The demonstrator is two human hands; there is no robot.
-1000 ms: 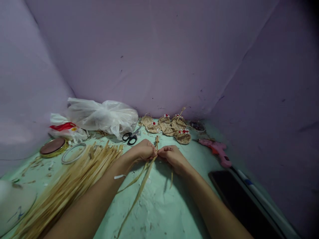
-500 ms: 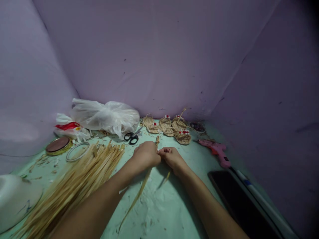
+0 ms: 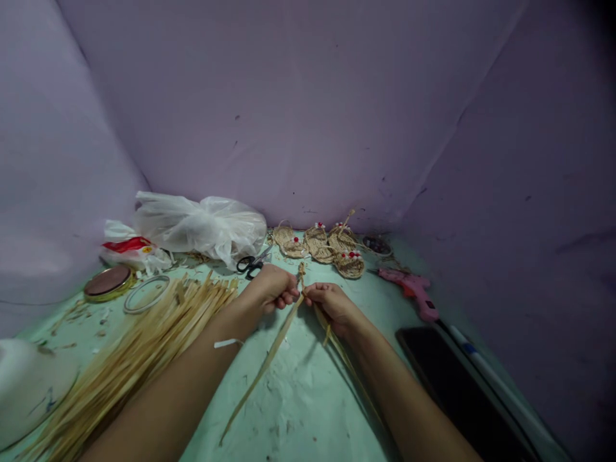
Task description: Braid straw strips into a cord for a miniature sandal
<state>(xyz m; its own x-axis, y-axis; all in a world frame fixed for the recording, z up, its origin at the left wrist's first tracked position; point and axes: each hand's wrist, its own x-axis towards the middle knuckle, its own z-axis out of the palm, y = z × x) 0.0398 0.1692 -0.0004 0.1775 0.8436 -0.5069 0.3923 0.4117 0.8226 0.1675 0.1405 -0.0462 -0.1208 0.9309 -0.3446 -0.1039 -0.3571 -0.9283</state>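
1. Since the earlier frame, the left hand [image 3: 278, 289] has drawn leftward off the straw braid [image 3: 301, 276]; loose strands now trail below the right hand [image 3: 332, 305].
2. Braid: between the hands, short, knotty; long axis runs away from the wearer, tip pointing at the back wall [image 3: 298, 128].
3. Right hand: thumb and fingertips pinched on braid's near end. Left: fingers curled closed beside it; cannot tell if a strand is caught.
4. Flat, ribbon-like strand [image 3: 272, 353] slants from braid toward lower left.
5. Left of the hands: dry, fibrous straw bundle [image 3: 158, 346], metal-looking ring [image 3: 131, 301], black-handled scissors [image 3: 248, 264].
6. Beyond hands: coarse oval woven pieces [image 3: 317, 246], red and white beads; crinkled translucent bag [image 3: 202, 224] farther left.
7. Right: pink glue gun [image 3: 409, 285], dark flat slab [image 3: 452, 378].
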